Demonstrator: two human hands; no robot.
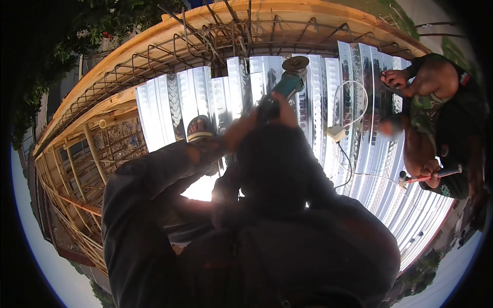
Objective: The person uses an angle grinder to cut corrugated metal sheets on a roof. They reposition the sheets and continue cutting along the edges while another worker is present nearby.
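My left hand (239, 128) is closed around the rear part of a teal and black angle grinder (287, 83), near my dark sleeve. My right hand (282, 105) grips the grinder's body farther forward, partly in shadow. The grinder's disc (296, 63) points away from me, over corrugated silver metal decking (313, 92). Just left of my hands, a sandalled foot (199, 128) rests on the decking. Glare washes out part of the metal below it.
A rebar cage (185, 43) runs along a curved wooden form (123, 49). Timber framing (84, 169) is at left. A white socket block (336, 133) with cables lies right of me. A co-worker (431, 87) crouches at right, one hand holding a red-handled hammer (416, 177).
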